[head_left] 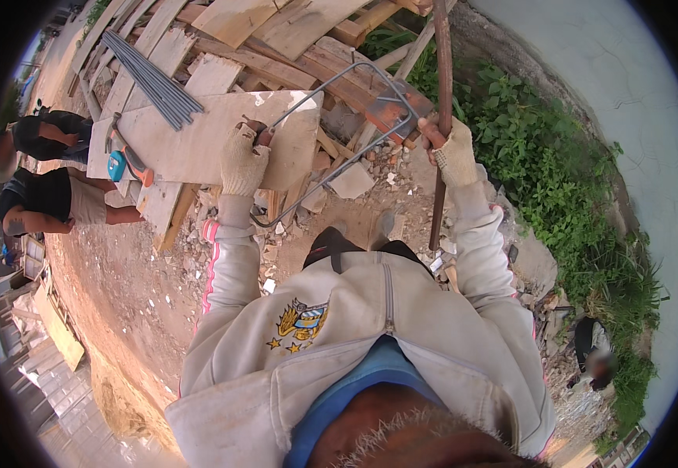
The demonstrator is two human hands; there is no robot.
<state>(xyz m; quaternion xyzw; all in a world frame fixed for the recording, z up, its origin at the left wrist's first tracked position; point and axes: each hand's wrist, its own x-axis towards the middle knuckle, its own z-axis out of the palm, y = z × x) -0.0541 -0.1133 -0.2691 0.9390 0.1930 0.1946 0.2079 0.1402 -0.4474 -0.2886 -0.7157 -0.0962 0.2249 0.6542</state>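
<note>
A thin grey steel rod (332,176), bent into a long, nearly rectangular hoop, lies across the space between my hands. My left hand (245,160), in a pale fingerless glove, is closed at one arm of the hoop over the pale board (292,148). My right hand (456,154), gloved the same way, is wrapped round a long brown bar (444,66) that runs from the top edge down past my wrist. Its fingertips are close to the hoop's right corner; whether they touch it I cannot tell. Beneath that corner is a reddish, worn block (398,113).
On the board lie a bundle of straight grey rods (152,78), a hammer (130,152) and a teal tape measure (116,166). Planks (276,70) are piled beyond. Rubble (346,181) covers the ground by my feet. Green plants (541,148) line a wall (627,93). Two people (50,195) stand left.
</note>
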